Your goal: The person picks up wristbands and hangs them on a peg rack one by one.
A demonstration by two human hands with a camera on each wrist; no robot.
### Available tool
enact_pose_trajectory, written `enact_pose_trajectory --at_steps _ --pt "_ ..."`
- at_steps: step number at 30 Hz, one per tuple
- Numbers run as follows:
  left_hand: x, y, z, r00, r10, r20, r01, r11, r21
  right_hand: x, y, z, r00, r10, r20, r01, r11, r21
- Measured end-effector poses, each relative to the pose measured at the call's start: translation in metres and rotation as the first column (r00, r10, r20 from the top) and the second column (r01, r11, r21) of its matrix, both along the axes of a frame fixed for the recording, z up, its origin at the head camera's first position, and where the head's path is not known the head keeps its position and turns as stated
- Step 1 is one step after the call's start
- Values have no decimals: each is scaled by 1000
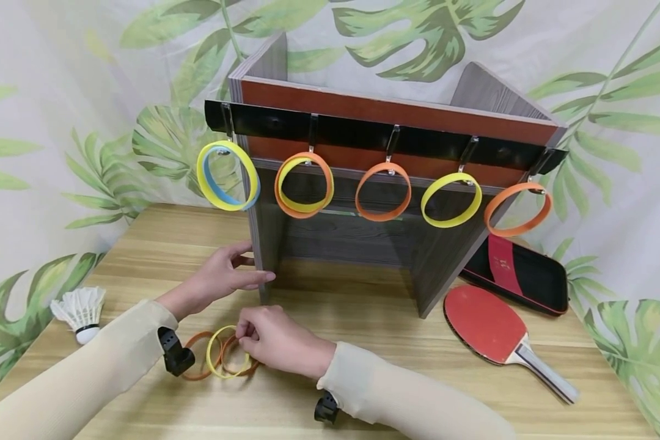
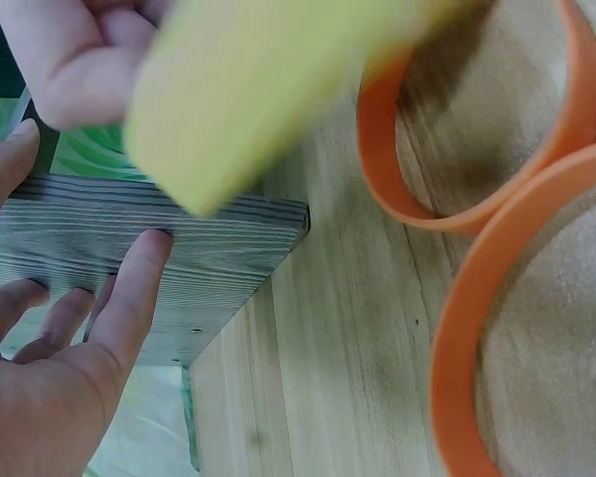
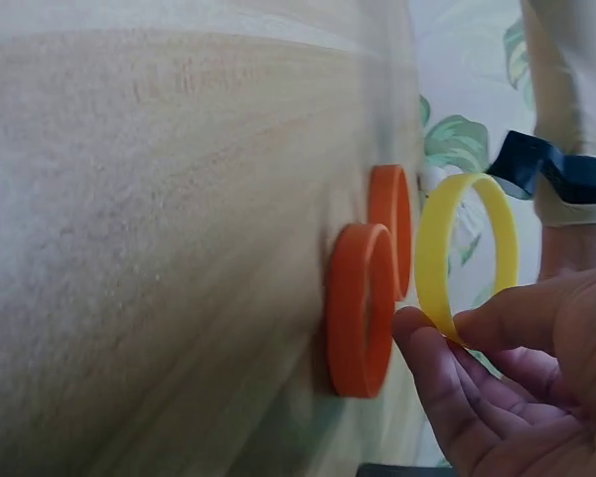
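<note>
My right hand (image 1: pixel 283 339) pinches a yellow wristband (image 3: pixel 434 253) by its lower edge between thumb and fingertips. The band stands upright in the pinch, close over two orange wristbands (image 3: pixel 356 318) lying on the wooden table. My left hand (image 1: pixel 220 278) holds the left side panel (image 2: pixel 219 234) of a grey wooden stand, thumb across the front edge and fingers against the outer face. Along the stand's front, a black hook rail (image 1: pixel 352 133) carries hanging wristbands: yellow with blue (image 1: pixel 202 162), orange with yellow (image 1: pixel 277 189), then single orange (image 1: pixel 359 195) and yellow (image 1: pixel 425 198) ones.
At the rail's right end hangs another orange wristband (image 1: pixel 489 214). A shuttlecock (image 1: pixel 81 308) lies on the table at the left. To the right lie a red table tennis bat (image 1: pixel 486 321) and a black-and-red case (image 1: pixel 539 278). Leaf-patterned cloth (image 1: pixel 49 61) hangs behind.
</note>
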State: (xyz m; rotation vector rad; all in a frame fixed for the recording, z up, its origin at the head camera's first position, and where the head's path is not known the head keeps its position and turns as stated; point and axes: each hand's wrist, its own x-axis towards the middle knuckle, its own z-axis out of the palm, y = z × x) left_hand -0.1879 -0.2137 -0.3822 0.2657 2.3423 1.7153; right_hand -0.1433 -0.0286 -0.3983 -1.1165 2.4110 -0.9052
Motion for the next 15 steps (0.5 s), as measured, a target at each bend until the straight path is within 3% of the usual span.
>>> enact_pose_trajectory --at_steps 4,11,15 --pt "0 0 0 1000 2 5 -2 1000 -8 0 11 3 1000 -2 29 3 999 -47" --pt "0 1 2 1000 -2 -7 2 1000 0 1 33 8 1000 -19 0 19 989 -144" --pt "0 1 1 1000 -4 -11 4 1000 -2 1 47 12 997 -60 54 70 977 -202"
